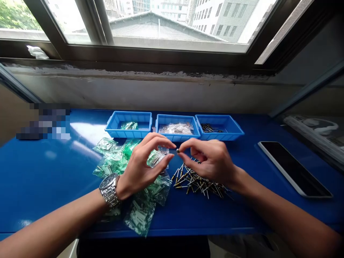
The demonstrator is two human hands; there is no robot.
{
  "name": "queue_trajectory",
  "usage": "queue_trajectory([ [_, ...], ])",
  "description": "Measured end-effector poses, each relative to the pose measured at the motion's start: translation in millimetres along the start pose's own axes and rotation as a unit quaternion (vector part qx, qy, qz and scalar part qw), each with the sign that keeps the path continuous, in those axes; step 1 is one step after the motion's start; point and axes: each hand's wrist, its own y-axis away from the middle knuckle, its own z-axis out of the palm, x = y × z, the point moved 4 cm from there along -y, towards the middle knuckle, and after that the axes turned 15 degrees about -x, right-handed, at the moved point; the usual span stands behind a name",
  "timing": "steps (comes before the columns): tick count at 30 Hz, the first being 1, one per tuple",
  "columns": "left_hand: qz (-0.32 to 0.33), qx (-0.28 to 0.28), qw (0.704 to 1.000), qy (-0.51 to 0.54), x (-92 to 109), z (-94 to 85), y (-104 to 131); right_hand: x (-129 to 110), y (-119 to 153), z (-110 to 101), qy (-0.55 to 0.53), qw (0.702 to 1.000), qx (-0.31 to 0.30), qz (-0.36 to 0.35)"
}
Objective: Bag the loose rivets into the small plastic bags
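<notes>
Above the table, my right hand (208, 157) pinches the end of a small metal piece, probably a blind rivet (177, 151), between thumb and forefinger; most of it is hidden by the fingers. Facing it, my left hand (143, 165) has its thumb and fingers apart, the tips close to the rivet with a gap between them. Below my right hand lies a loose pile of blind rivets (188, 181), with silver pins and brass-coloured or dark ends. Green-tinted clear plastic bags (141, 215) of small parts are heaped under and around my left hand.
Three blue bins stand along the back: the left bin (114, 133) holds a green bag, the middle bin (178, 137) silver parts in clear plastic, the right bin (228, 136) dark pins. A phone (294, 168) lies at right on the blue table (53, 193).
</notes>
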Motion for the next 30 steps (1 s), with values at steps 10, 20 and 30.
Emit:
queue_trajectory([
  [10, -0.018, -0.038, 0.999, 0.024, -3.2, 5.4, -1.4, 68.3, 21.2, -74.3, 0.213, 0.936, 0.061, 0.275],
  [20, -0.014, -0.033, 0.999, 0.03, -3.3, 4.3, 0.0, 33.4, 5.0, -19.4, -0.025, 0.961, -0.253, 0.113],
  [30, -0.016, -0.039, 0.999, 0.027, -4.4, 4.2, -0.3, 11.7, 3.5, 13.3, 0.034, 0.936, -0.346, 0.059],
])
